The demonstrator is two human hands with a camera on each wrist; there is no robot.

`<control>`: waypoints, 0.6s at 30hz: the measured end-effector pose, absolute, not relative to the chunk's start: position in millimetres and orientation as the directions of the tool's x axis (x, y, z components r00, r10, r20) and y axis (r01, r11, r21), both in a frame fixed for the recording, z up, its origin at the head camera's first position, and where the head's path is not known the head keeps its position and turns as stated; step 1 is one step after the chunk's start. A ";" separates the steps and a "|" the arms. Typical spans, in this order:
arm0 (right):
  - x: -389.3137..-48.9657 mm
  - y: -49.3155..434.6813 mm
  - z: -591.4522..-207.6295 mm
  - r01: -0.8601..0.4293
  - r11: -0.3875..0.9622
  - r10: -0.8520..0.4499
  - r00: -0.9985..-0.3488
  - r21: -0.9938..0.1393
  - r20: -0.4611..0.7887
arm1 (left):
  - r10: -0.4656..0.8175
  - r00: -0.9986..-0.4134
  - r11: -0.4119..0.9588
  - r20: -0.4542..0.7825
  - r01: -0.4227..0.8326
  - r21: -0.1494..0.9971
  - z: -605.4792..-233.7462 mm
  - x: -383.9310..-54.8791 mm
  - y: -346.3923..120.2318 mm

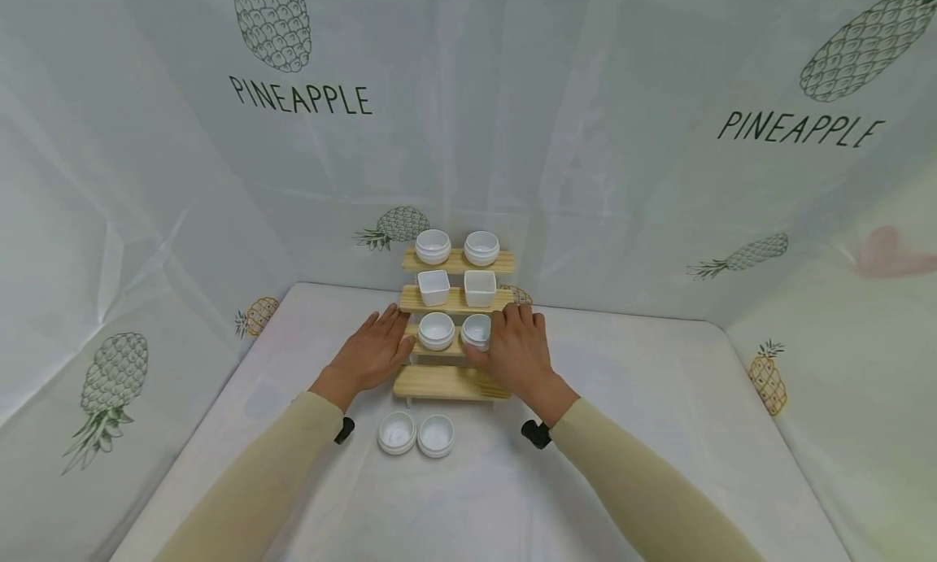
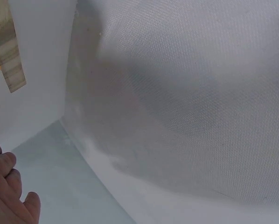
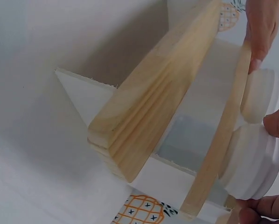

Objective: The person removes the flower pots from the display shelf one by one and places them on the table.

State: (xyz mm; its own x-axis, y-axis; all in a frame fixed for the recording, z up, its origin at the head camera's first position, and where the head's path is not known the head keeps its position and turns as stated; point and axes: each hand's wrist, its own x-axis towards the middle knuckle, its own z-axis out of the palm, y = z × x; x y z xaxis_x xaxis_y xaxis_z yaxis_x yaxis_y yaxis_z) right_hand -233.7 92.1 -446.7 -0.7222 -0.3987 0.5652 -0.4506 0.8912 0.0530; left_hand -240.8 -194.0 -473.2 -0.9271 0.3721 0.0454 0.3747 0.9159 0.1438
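Note:
A stepped wooden stand (image 1: 446,383) with white side supports carries white round ramekins and square dishes. My right hand (image 1: 521,355) is at its right side, pinching the right ramekin (image 3: 251,161) on the second step from the bottom between thumb and fingers. Left of that dish, on the same step, sits another round ramekin (image 1: 436,332). My left hand (image 1: 373,352) rests along the stand's left end with fairly straight fingers, its thumb near the left ramekin. Only part of the left hand shows in the left wrist view, where its hold is out of frame.
Two round ramekins, a left one (image 1: 398,433) and a right one (image 1: 436,436), stand on the white-covered table (image 1: 483,505) before the stand. Higher steps hold square dishes (image 1: 480,288) and round ramekins (image 1: 481,248). Behind hangs a pineapple-print curtain (image 1: 556,155).

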 end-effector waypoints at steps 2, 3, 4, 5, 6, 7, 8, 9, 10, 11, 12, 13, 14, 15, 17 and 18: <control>-233.4 92.6 -446.1 -0.452 0.891 -0.398 -0.740 0.036 0.542 | 0.371 -0.927 0.916 0.046 0.374 0.148 -473.1 -240.9 -193.9; -233.2 93.2 -446.0 -0.456 0.889 -0.399 -0.745 0.028 0.535 | 0.371 -0.928 0.916 0.046 0.373 0.150 -473.0 -240.9 -193.9; -232.8 94.1 -446.1 -0.459 0.888 -0.402 -0.749 0.025 0.528 | 0.370 -0.928 0.916 0.045 0.373 0.152 -472.9 -240.9 -193.9; -232.3 95.2 -446.3 -0.464 0.885 -0.405 -0.750 0.020 0.523 | 0.370 -0.928 0.916 0.044 0.372 0.153 -472.9 -241.0 -193.9; -231.5 96.5 -446.6 -0.472 0.881 -0.411 -0.749 0.017 0.520 | 0.369 -0.928 0.916 0.043 0.372 0.154 -472.9 -241.0 -194.0; -230.7 98.1 -447.0 -0.480 0.877 -0.420 -0.745 0.021 0.519 | 0.369 -0.928 0.916 0.042 0.371 0.154 -472.9 -240.9 -194.1; -229.6 99.8 -447.5 -0.487 0.873 -0.430 -0.740 0.029 0.518 | 0.369 -0.929 0.916 0.041 0.371 0.155 -472.9 -240.9 -194.1; -228.3 101.7 -448.1 -0.495 0.868 -0.441 -0.734 0.038 0.517 | 0.368 -0.929 0.916 0.039 0.370 0.157 -473.0 -241.0 -194.1; -226.8 103.6 -448.7 -0.506 0.861 -0.454 -0.725 0.046 0.518 | 0.368 -0.929 0.916 0.039 0.370 0.158 -473.0 -241.0 -194.1; -225.1 105.5 -449.2 -0.516 0.855 -0.467 -0.718 0.056 0.516 | 0.369 -0.929 0.915 0.039 0.370 0.159 -473.0 -241.0 -194.2; -223.3 107.3 -449.6 -0.526 0.848 -0.483 -0.711 0.068 0.512 | 0.369 -0.929 0.915 0.038 0.370 0.160 -473.0 -241.0 -194.2; -221.3 109.2 -450.0 -0.535 0.841 -0.496 -0.705 0.079 0.507 | 0.369 -0.929 0.915 0.038 0.370 0.161 -473.0 -241.0 -194.3; -219.2 111.1 -450.5 -0.543 0.835 -0.507 -0.700 0.086 0.502 | 0.369 -0.929 0.915 0.037 0.370 0.162 -473.0 -241.0 -194.3; -216.9 112.8 -450.9 -0.554 0.828 -0.518 -0.694 0.090 0.500 | 0.370 -0.928 0.914 0.037 0.371 0.163 -472.9 -241.1 -194.4; -212.5 116.5 -452.4 -0.569 0.816 -0.537 -0.685 0.098 0.493 | 0.371 -0.928 0.914 0.035 0.372 0.165 -472.8 -241.1 -194.6; -209.9 118.4 -453.4 -0.578 0.810 -0.545 -0.680 0.099 0.490 | 0.372 -0.928 0.913 0.035 0.372 0.167 -472.7 -241.2 -194.6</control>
State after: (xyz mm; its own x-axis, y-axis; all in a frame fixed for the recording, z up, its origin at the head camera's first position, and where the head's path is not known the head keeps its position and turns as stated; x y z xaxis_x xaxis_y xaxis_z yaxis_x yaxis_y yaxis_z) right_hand -209.9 118.4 -453.4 -0.6801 -0.5454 0.4899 -0.5781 0.8099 0.0992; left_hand -241.2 -194.6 -472.7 -0.9277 0.3716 0.0347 0.3720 0.9131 0.1672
